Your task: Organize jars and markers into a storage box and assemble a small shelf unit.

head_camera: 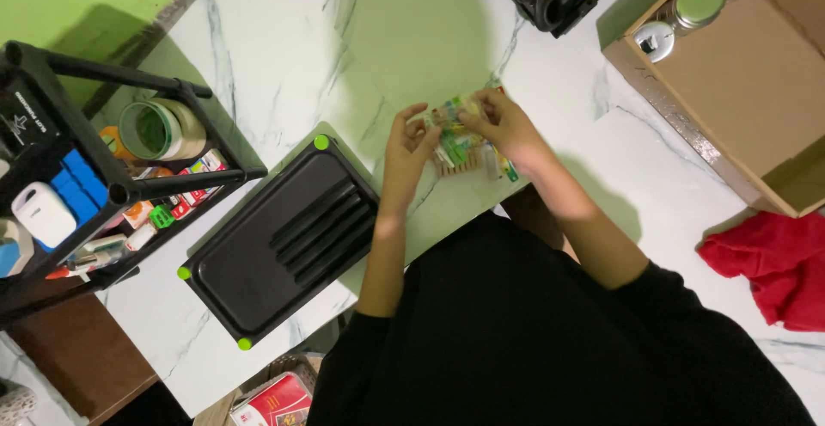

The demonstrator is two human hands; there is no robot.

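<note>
Colourful printed plastic packet [458, 138], green and yellow with a clear part, sits between both hands just above the white marble-patterned table [284, 65], near the table's middle and right in front of the person in the black top. The left hand [406, 147] has its fingers curled onto the packet's left edge, pinching it, while the right hand [498, 125] closes over the packet's upper right side, thumb and fingers gripping it. Something pale brown shows under the packet, too hidden to tell what it is. Just left of the left forearm lies a black ribbed plastic tray with green corner knobs [279, 245], flat on the table. Further left stands a black metal rack [86, 168] holding a roll of tape [163, 129], blue blocks and small boxes. At the upper right, an open brown cardboard box [739, 91] holds round silver-lidded jars [698, 2], and a crumpled red cloth [773, 263] lies below it, well apart from the hands.
</note>
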